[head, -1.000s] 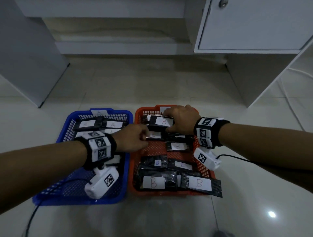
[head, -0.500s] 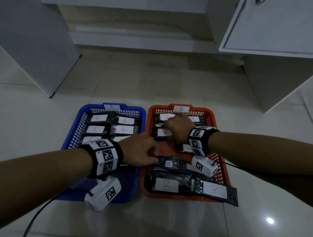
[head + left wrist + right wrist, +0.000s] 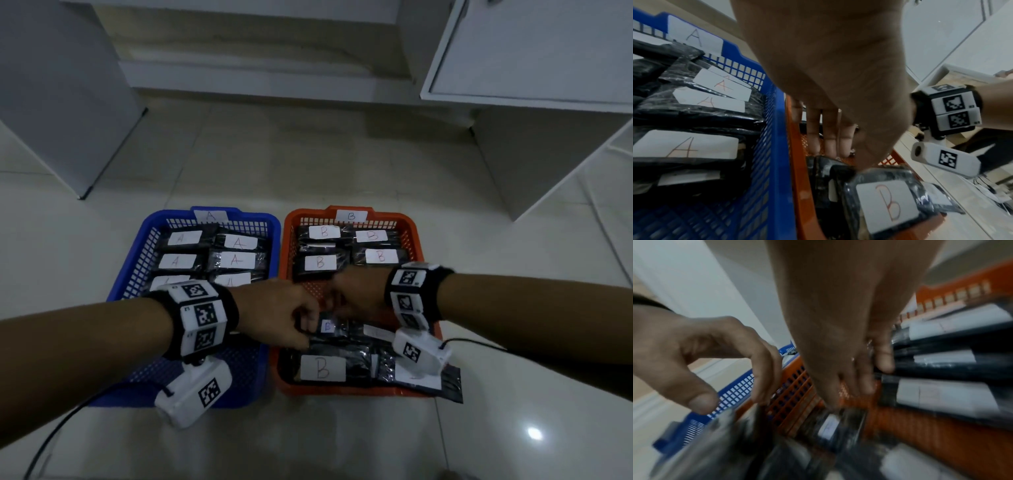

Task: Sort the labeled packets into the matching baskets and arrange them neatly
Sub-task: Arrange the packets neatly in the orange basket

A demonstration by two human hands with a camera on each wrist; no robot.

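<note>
A blue basket (image 3: 137, 260) tagged A holds rows of black packets labelled A (image 3: 236, 259). To its right, an orange basket (image 3: 289, 240) tagged B holds black packets labelled B (image 3: 320, 263) in its far half and a loose pile in its near half. My left hand (image 3: 306, 330) reaches over the blue rim and pinches the left end of a small B packet (image 3: 327, 325) on that pile. My right hand (image 3: 337, 303) is blurred, and its fairly straight fingers come down onto the same packet from behind. In front lies a large B packet (image 3: 888, 206).
One black packet (image 3: 452, 383) hangs over the orange basket's near right corner. A white cabinet (image 3: 51, 102) stands at the left and another (image 3: 531, 51) at the right, with a low step behind. Cables trail from both wrist cameras across the tiled floor (image 3: 342, 438).
My right hand has drawn back from the far B rows to the middle of the orange basket. My left hand has moved right onto the small B packet. The far rows are now uncovered.
</note>
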